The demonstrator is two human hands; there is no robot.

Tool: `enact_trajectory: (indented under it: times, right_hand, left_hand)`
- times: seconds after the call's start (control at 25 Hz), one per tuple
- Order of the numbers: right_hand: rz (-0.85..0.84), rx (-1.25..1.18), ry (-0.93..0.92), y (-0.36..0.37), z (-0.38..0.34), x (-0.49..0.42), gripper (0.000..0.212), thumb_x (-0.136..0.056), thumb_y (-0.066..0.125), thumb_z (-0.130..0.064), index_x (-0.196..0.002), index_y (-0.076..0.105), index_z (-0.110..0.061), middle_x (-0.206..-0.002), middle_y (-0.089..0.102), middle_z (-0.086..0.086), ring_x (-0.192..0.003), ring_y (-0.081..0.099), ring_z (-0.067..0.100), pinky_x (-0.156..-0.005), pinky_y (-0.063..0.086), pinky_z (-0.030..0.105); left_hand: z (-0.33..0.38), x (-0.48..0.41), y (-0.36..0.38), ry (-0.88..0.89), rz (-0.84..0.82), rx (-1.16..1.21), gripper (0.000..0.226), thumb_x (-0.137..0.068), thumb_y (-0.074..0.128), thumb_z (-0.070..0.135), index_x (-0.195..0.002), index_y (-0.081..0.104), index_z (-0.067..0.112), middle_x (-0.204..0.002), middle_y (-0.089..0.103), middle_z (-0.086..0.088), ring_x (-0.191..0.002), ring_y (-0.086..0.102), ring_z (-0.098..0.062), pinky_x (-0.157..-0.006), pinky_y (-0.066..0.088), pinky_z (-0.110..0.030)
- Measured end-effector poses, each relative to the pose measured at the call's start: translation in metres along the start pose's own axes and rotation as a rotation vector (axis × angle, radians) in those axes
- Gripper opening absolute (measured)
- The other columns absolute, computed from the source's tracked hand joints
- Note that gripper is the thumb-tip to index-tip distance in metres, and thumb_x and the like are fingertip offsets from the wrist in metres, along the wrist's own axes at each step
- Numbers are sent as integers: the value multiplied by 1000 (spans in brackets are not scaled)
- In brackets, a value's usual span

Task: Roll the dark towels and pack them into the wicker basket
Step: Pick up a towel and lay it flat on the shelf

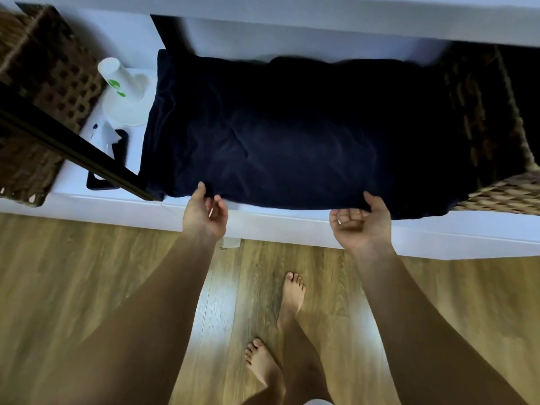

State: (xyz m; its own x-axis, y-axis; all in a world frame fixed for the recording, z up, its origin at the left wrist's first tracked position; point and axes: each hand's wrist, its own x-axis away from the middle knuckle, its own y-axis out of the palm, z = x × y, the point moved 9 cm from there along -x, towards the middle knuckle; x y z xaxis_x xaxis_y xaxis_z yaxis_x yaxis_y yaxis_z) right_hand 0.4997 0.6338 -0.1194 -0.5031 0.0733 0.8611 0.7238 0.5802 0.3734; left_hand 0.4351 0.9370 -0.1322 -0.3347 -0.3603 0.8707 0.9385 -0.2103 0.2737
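A dark navy towel (280, 133) lies spread flat on the white surface (292, 226), its near edge at the surface's front. My left hand (206, 213) touches that near edge on the left, fingers curled under the hem. My right hand (359, 222) grips the near edge on the right, thumb on top of the cloth. A wicker basket (502, 135) stands at the right end, and the towel's right side drapes against it. The basket's inside is dark and I cannot tell what is in it.
A second brown wicker basket (43, 92) stands at the far left. A white upturned cup on a white dish (125, 92), a crumpled paper and a black phone (108, 159) lie left of the towel. A dark bar (73, 153) crosses the left side. Wooden floor and my bare feet are below.
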Motion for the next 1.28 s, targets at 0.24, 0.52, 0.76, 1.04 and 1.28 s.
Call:
enact_trajectory:
  times: [0.24,0.52,0.76,1.04,1.28]
  right_hand:
    - [27,45,-38,-3,-52,-18,14,-92,70,-26,-85,62,-17,-56,58,-7,-45,33,7,-65,46,13]
    - [-51,-19,-26,-10,-85,-31,45,-82,74,-37,-122,68,-19,-111,74,3,-99,72,23,-90,58,39]
    - [-216,180,-311,24,-144,-9,35,-94,61,-40,-124,67,-22,-122,72,2,-112,69,24,-94,56,40]
    - [-74,364,-225,14,-147,-14,41,-94,65,-31,-133,58,-19,-113,76,4,-106,69,24,-73,58,37]
    - [-356,-139,-252,41,-185,83,45,-77,80,-24,-120,71,-14,-127,69,4,-118,66,20,-102,51,32]
  left_hand:
    - [44,-6,16,80,-22,-17,14,-97,63,27,-92,61,14,-54,62,4,-40,55,-6,-63,55,-22]
    - [64,-15,11,80,-51,-15,11,-92,65,27,-93,70,17,-76,73,3,-66,71,-16,-70,60,-31]
    - [92,-14,19,204,-171,50,28,-92,66,37,-114,68,21,-98,74,5,-77,68,-12,-62,53,-21]
    - [77,1,20,142,-64,59,29,-97,61,33,-118,68,14,-103,77,-5,-94,74,-22,-72,61,-36]
    - [132,129,29,297,-267,278,27,-99,57,27,-111,69,6,-97,77,-11,-88,75,-25,-70,61,-35]
